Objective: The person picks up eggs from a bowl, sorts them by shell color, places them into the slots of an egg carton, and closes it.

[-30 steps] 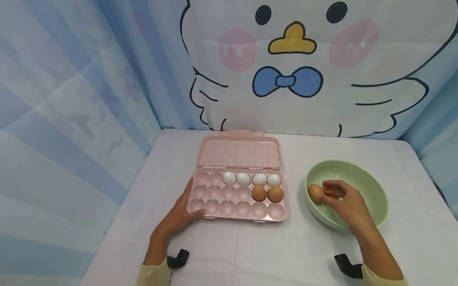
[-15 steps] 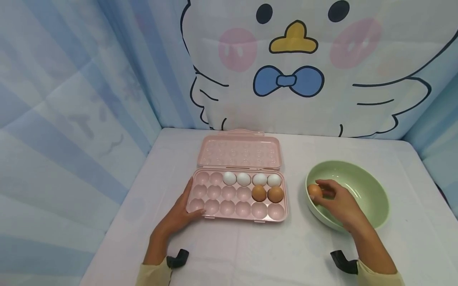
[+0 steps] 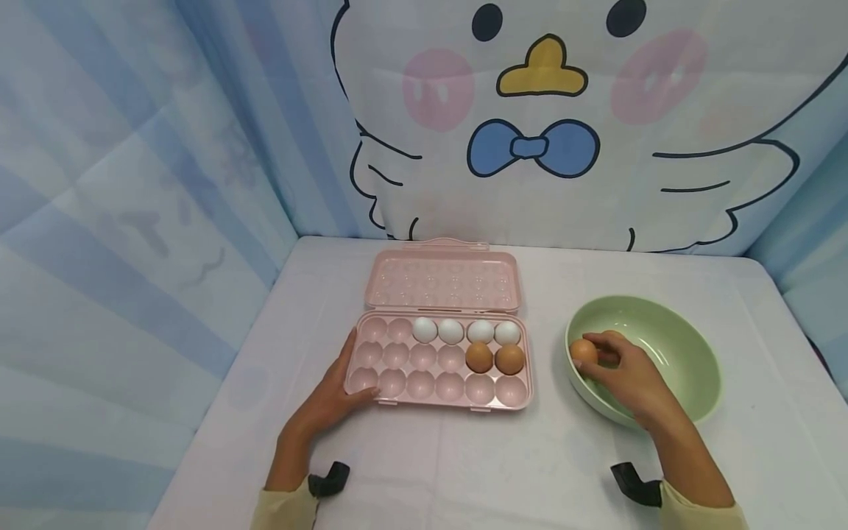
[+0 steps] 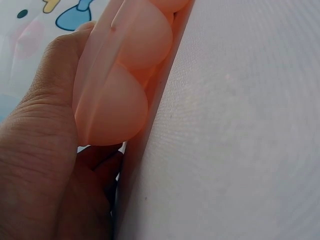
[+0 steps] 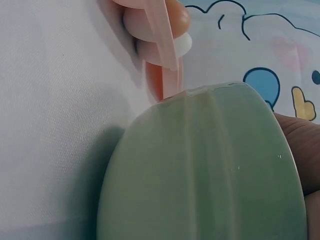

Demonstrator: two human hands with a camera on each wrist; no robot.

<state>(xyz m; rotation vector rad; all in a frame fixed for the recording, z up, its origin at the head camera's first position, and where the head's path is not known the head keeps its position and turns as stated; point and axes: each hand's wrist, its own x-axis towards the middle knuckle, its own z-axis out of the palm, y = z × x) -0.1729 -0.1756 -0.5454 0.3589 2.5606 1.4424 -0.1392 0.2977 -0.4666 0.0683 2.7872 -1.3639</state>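
The right hand [image 3: 626, 377] pinches an egg [image 3: 582, 352] near the left wall of the bowl [image 3: 695, 368]; left of it lies the tray [image 3: 433, 403], long axis sideways, left end gripped by the left hand [image 3: 333, 394].

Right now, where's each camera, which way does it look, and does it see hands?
Head: on the head, looking forward and down at the box and bowl; left hand, right hand and sleeves show.
Left wrist: on that wrist, looking at the box's side from close up; part of the left hand shows.
Right wrist: on that wrist, looking at the bowl's outside, the box beyond; a bit of right hand shows.
Shared: head and right wrist both see bowl, box and eggs.
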